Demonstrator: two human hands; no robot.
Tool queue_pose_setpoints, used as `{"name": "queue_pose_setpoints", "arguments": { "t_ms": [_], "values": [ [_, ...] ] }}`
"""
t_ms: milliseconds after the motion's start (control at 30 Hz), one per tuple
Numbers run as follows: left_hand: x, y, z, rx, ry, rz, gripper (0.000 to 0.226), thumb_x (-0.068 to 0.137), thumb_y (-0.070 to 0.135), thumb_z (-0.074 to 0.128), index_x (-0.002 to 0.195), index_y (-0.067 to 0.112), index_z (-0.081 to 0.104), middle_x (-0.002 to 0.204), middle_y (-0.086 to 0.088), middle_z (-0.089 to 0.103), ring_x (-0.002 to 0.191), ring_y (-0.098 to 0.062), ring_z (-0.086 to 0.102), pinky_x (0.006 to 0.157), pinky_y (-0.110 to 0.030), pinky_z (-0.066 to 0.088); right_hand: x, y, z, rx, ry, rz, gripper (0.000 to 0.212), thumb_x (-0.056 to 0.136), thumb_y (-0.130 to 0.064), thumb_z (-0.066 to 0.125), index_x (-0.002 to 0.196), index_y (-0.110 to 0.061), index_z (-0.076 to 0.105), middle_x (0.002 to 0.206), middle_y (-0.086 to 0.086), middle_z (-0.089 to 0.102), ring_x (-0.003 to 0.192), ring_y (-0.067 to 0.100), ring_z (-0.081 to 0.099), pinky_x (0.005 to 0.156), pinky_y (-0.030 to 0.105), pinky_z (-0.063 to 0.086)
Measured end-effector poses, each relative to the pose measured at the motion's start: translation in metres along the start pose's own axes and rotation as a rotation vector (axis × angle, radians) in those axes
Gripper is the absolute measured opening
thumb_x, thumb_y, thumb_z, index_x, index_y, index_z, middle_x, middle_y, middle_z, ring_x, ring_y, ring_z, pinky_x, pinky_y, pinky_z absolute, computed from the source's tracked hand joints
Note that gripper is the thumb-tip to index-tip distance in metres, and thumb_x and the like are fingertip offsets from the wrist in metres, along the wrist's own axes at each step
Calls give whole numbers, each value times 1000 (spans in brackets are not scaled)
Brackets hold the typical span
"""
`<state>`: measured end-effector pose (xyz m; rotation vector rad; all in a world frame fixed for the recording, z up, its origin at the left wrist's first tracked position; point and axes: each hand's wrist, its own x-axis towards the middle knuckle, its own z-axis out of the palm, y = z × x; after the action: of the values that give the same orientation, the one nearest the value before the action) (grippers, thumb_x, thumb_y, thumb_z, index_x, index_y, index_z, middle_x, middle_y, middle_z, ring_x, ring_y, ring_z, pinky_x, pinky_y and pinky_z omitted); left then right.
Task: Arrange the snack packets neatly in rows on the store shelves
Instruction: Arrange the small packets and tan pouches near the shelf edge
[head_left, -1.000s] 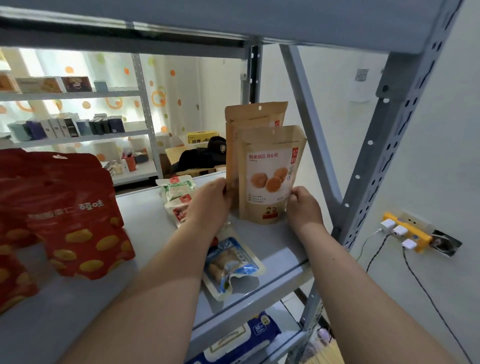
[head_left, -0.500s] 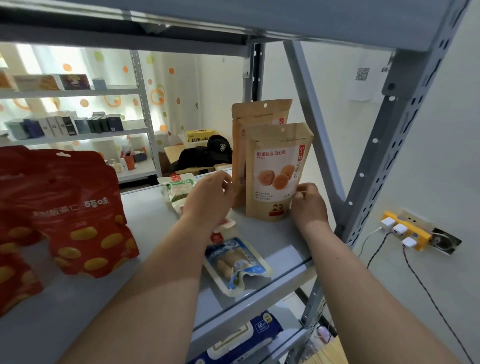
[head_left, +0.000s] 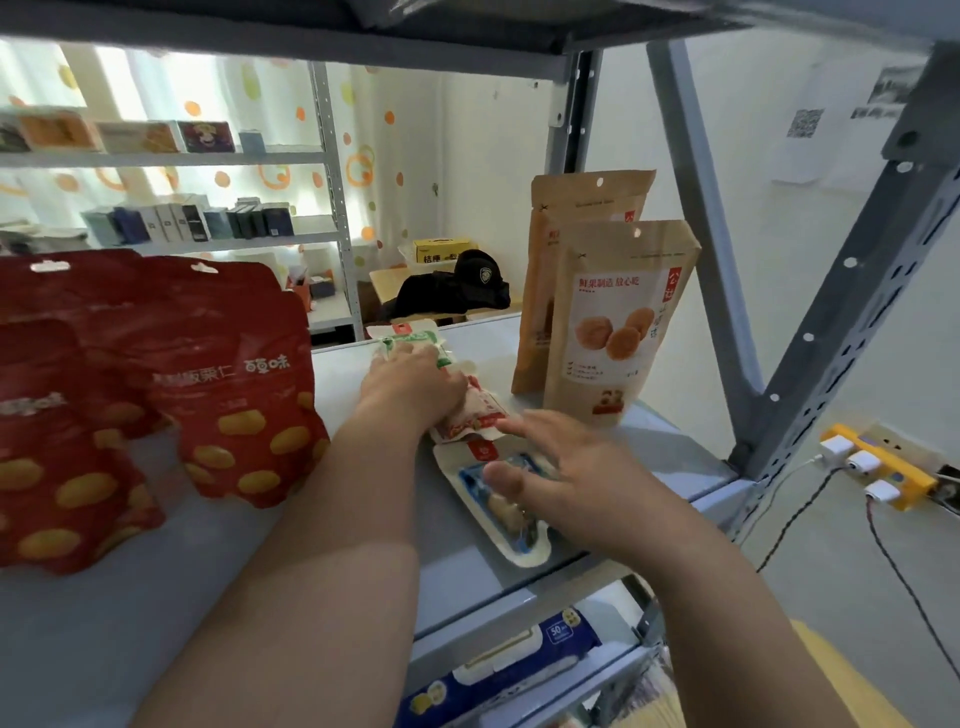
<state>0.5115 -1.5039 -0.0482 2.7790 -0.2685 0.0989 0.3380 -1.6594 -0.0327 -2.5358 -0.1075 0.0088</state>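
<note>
**Hands on the flat packets, pouches standing at the right**

On the grey metal shelf (head_left: 363, 540) the left hand (head_left: 415, 384) lies palm-down across two small flat packets, a green-and-white packet (head_left: 408, 340) and a red-and-white packet (head_left: 480, 413). Its fingers are hidden under the hand, so I cannot tell whether they grip.

The right hand (head_left: 566, 483) is spread wide with straight fingers (head_left: 519, 426) over a blue-and-white flat packet (head_left: 514, 535) lying near the shelf's front edge, and holds nothing.

Two brown paper stand-up pouches (head_left: 618, 322) stand upright one behind the other at the right. Red foil pouches with yellow spots (head_left: 228, 379) stand at the left.
</note>
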Motion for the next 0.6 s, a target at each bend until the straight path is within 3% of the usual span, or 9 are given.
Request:
{"name": "queue_pose_setpoints", "arguments": {
  "t_ms": [133,367,500,600],
  "values": [
    [3,-1,0,-27,-47,-23,69,85,51,48,146,20,38,153,-8,34,139,-33,30,112,-50,30,-5,-7,1,-153,-142,15,65,80,-80,42,140,-58,32,156,-23,22,138,9,29,99,31,31],
    [2,-1,-4,-10,-48,3,63,88,49,45,144,22,39,152,-9,35,137,-33,31,110,-49,31,-12,-3,9,-188,-62,18,58,88,-68,43,144,-56,29,156,-17,27,136,11,33,101,29,32],
    [-6,7,-10,18,122,166,54,88,61,45,133,34,53,143,-4,43,132,-32,32,103,-49,38,-16,2,6,-195,-25,14,57,89,-66,43,143,-52,33,149,-21,36,125,5,40,87,22,35],
    [-10,15,-12,178,81,273,49,82,70,50,116,38,63,129,1,56,124,-26,43,100,-48,41,-19,3,5,-203,-9,4,57,90,-64,42,144,-48,35,145,-20,41,114,1,41,83,20,40]
  ]
}}
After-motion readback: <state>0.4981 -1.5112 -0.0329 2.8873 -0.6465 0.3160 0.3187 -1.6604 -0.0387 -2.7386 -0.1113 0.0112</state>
